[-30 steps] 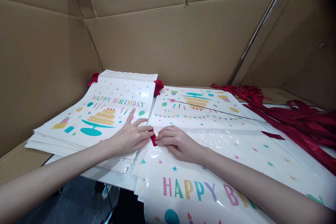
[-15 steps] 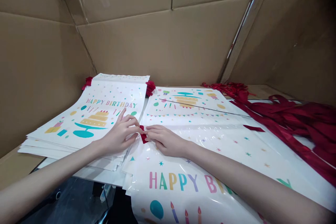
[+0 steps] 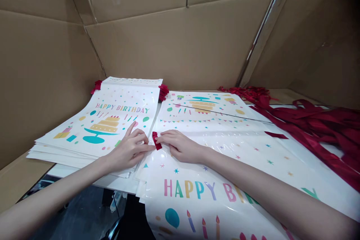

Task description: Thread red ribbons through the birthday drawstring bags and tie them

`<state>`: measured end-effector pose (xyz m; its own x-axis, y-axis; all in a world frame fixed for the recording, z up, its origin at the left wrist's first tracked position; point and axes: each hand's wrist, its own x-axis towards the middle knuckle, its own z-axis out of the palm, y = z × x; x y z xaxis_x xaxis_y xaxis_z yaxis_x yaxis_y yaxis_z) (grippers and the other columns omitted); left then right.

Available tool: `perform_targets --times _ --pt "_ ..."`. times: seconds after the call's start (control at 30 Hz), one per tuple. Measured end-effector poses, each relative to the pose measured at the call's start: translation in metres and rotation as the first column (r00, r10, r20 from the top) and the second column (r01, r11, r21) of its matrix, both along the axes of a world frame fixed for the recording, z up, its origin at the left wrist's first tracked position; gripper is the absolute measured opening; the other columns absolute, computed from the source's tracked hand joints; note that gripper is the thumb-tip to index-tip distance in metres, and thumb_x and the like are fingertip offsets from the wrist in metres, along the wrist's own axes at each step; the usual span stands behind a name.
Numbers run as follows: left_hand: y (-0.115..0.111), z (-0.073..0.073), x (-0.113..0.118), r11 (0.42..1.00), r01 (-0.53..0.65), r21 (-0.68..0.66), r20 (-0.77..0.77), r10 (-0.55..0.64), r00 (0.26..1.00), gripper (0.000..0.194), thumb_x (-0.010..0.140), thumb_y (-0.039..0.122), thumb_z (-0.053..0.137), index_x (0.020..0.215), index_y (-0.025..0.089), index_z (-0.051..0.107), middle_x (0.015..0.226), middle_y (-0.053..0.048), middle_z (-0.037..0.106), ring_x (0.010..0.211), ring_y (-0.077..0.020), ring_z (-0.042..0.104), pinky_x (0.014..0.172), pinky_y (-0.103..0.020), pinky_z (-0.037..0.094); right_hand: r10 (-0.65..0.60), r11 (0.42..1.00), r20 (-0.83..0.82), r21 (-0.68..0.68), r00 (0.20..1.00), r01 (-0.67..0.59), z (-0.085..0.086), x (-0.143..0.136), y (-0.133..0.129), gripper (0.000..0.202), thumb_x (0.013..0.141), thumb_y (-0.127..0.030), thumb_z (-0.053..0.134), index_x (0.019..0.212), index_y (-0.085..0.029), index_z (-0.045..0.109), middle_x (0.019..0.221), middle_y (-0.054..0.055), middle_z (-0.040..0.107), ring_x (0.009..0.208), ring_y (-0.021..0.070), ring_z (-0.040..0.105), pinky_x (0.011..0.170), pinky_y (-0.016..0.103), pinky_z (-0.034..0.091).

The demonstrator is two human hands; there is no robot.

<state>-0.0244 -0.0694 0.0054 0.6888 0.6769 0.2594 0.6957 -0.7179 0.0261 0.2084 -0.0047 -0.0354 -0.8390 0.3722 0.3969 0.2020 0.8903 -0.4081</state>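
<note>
A short piece of red ribbon [image 3: 155,135] lies at the left edge of a glossy white sheet [image 3: 208,157] printed with "HAPPY BIRTHDAY". My right hand [image 3: 181,146] has its fingertips on the ribbon, pinning it against the sheet; its thumb is tucked below. From the left, my left hand [image 3: 128,150] reaches in with the thumb stretched to the ribbon's lower end. One finger of it points up, the others bend loosely apart, and nothing is gripped in them. Another red ribbon piece [image 3: 276,135] rests on the sheet further right.
At left stands a stack of printed sheets [image 3: 75,123] with red ribbon bunches [image 3: 163,92] at its top corners. Long red ribbons [image 3: 317,123] lie in a heap at right. Cardboard walls [image 3: 168,45] enclose the back and sides. The front sheet droops over the table edge.
My left hand has drawn slightly back, its fingers leaving the ribbon's top while the thumb stays low beside it. More of the ribbon shows. The whole view has shifted slightly.
</note>
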Motion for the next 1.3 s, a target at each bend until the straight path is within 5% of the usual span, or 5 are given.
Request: perform_targets --times 0.6,1.07,1.3 --pt "0.005 -0.015 -0.012 0.997 0.073 0.013 0.081 -0.074 0.994 0.037 0.086 0.013 0.046 0.114 0.031 0.062 0.089 -0.001 0.059 0.095 -0.0190 0.048 0.108 -0.062 0.001 -0.003 0.998 0.045 -0.070 0.999 0.007 0.005 -0.003 -0.001 0.058 0.074 0.001 0.038 0.124 -0.022 0.054 0.121 0.004 0.059 0.118 0.0190 0.046 0.102 0.039 0.032" --pt "0.006 -0.016 -0.011 0.998 0.065 0.012 0.069 -0.066 0.995 0.046 0.085 0.013 0.045 0.125 0.033 0.054 0.088 -0.001 0.059 0.095 -0.0198 0.048 0.108 -0.063 0.002 -0.030 0.998 0.017 -0.059 0.999 0.031 0.007 -0.006 -0.003 0.029 0.091 -0.021 0.045 0.117 -0.022 0.057 0.115 0.005 0.062 0.112 0.0172 0.051 0.098 0.035 0.036" --pt "0.006 -0.015 -0.011 0.998 0.056 0.003 0.068 -0.056 0.996 0.045 0.087 0.014 0.045 0.127 0.033 0.053 0.088 -0.001 0.059 0.094 -0.0195 0.048 0.107 -0.064 -0.002 -0.079 0.997 -0.006 -0.022 0.997 0.079 0.004 -0.010 -0.002 0.027 0.092 -0.020 0.044 0.114 -0.023 0.060 0.109 0.005 0.066 0.108 0.0162 0.056 0.095 0.033 0.039"
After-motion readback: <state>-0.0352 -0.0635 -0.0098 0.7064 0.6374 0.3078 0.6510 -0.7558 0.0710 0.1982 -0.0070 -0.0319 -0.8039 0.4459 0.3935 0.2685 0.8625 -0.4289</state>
